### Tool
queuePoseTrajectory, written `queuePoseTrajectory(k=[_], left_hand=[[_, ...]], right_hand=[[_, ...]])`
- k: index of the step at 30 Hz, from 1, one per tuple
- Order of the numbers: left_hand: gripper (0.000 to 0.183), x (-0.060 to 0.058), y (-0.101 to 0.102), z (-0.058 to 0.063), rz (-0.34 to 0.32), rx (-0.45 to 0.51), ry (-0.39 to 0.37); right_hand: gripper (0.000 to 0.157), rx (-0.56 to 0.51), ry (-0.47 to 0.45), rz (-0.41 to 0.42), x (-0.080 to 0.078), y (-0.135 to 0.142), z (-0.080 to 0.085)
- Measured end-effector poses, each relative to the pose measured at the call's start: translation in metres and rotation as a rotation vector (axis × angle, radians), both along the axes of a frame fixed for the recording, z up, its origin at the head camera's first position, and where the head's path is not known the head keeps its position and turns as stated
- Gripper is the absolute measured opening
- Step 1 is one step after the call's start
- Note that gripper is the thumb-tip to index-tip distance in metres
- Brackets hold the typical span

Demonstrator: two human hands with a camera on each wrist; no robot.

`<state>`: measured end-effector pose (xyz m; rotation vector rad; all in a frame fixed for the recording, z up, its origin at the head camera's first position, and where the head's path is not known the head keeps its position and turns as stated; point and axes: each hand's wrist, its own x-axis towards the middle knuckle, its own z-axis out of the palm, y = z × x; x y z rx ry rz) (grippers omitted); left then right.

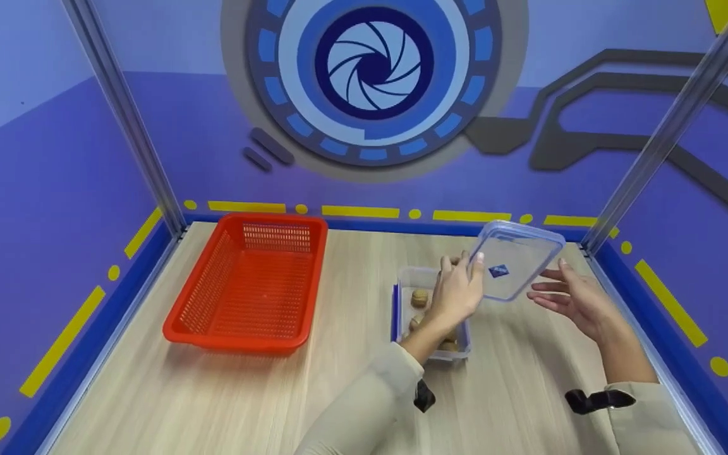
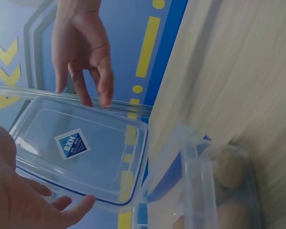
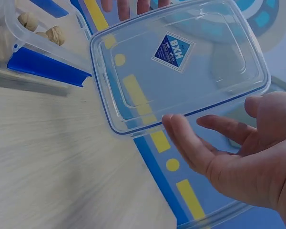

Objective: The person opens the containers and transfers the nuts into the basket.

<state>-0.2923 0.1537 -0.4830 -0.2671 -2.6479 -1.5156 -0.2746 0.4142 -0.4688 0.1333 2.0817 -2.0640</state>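
A clear plastic lid [image 1: 519, 262] with a blue seal line and a small diamond-shaped label is raised and tilted above the table. My left hand [image 1: 459, 291] grips its left edge, thumb on the near side. At the lid's opposite edge, my right hand [image 1: 576, 300] has its fingers loosely extended, with the fingertips close to the rim in the right wrist view. Below the left hand stands the clear container [image 1: 459, 355] with blue side latches, partly hidden by that hand and forearm. Several walnuts [image 1: 419, 298] lie inside it.
A red plastic basket [image 1: 256, 297] with slotted sides stands on the wooden table [image 1: 351, 392], left of the container. Purple-blue panels [image 1: 174, 139] and metal posts [image 1: 667, 126] enclose the table at the back and both sides.
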Motion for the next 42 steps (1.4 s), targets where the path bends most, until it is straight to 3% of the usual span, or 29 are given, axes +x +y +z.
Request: queuePoseTrajectory(k=[7, 14, 17, 21, 24, 26, 29, 33, 37, 42], left_hand=[[0.07, 0.005, 0.011, -0.002, -0.035, 0.111, 0.01], [0.064, 0.011, 0.021, -0.003, -0.034, 0.249, -0.137], [0.059, 0.01, 0.022, -0.008, -0.021, 0.298, -0.16], [0.047, 0.009, 0.023, -0.018, -0.01, 0.407, -0.193], [0.034, 0.011, 0.027, -0.025, -0.019, 0.6, -0.27], [0.035, 0.012, 0.032, -0.03, -0.012, 0.729, -0.316], [0.036, 0.014, 0.041, -0.035, 0.023, 0.833, -0.336], [0.034, 0.019, 0.053, -0.037, 0.079, 0.854, -0.344], [0.03, 0.024, 0.062, -0.04, 0.092, 0.849, -0.366], [0.026, 0.029, 0.066, -0.047, 0.125, 0.752, -0.363]], right_hand=[[0.056, -0.266, 0.035, -0.043, 0.005, 0.014, 0.003], [0.033, -0.479, -0.014, -0.011, 0.01, 0.028, -0.005], [0.029, -0.524, -0.039, 0.002, 0.011, 0.034, -0.01], [0.028, -0.478, -0.046, 0.011, 0.012, 0.041, -0.016], [0.029, -0.417, -0.046, 0.004, 0.012, 0.047, -0.023], [0.029, -0.365, -0.054, 0.005, 0.012, 0.052, -0.029], [0.03, -0.295, -0.081, 0.037, 0.014, 0.06, -0.039], [0.031, -0.197, -0.105, 0.14, 0.017, 0.077, -0.049], [0.031, -0.111, -0.127, 0.242, 0.017, 0.092, -0.054], [0.028, -0.117, -0.164, 0.255, 0.015, 0.102, -0.059]])
